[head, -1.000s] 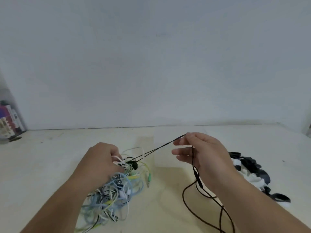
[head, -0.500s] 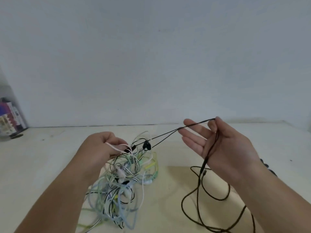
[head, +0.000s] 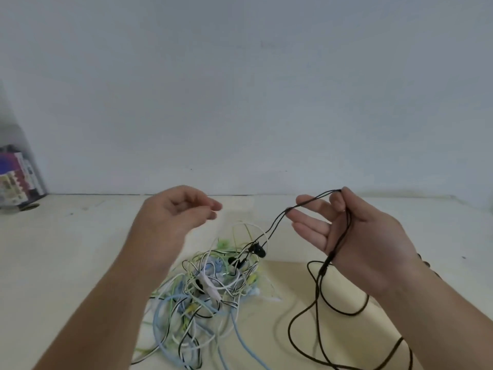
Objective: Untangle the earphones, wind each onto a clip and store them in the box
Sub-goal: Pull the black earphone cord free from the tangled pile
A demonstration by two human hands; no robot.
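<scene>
The right hand (head: 354,244) is pinching the black earphone (head: 326,263) between thumb and forefinger, its other fingers (head: 309,228) lying straight. The cord is trailing down the palm to the desk (head: 66,249) at six o'clock, and the buds are dangling at eight o'clock by the tangle (head: 202,292). The left hand (head: 173,217) is hovering with loosely curled fingers, seemingly holding nothing, though it is blurred. The cord is looking light, limp and snag-prone, so a hold close to the buds is looking best.

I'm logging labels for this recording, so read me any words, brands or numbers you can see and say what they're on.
No text is readable.
Colourful printed packs at the far left: print too blurred to read.
Tangled earphones and black earphone: no markings visible.
</scene>
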